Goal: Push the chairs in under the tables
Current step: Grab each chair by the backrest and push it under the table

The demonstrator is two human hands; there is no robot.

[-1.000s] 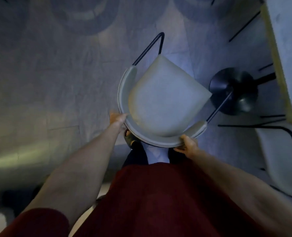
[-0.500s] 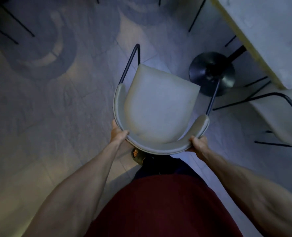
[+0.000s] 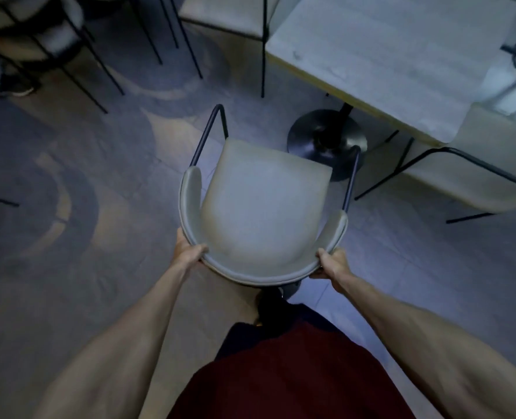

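Hands — left [image 3: 187,252], right [image 3: 331,263] — each grip clenched on chair [image 3: 262,213] backrest, near table [image 3: 402,55].

The chair [image 3: 266,207] is covered in a smooth, matt, pale upholstery that looks like leather or vinyl, and its frame is made of thin black metal tube. The table [image 3: 402,55] at the far right is topped with a pale, matt, faintly streaked slab, with a glossy black metal base [image 3: 314,137]. The floor [image 3: 69,267] is seen as matt, stone-like tile.
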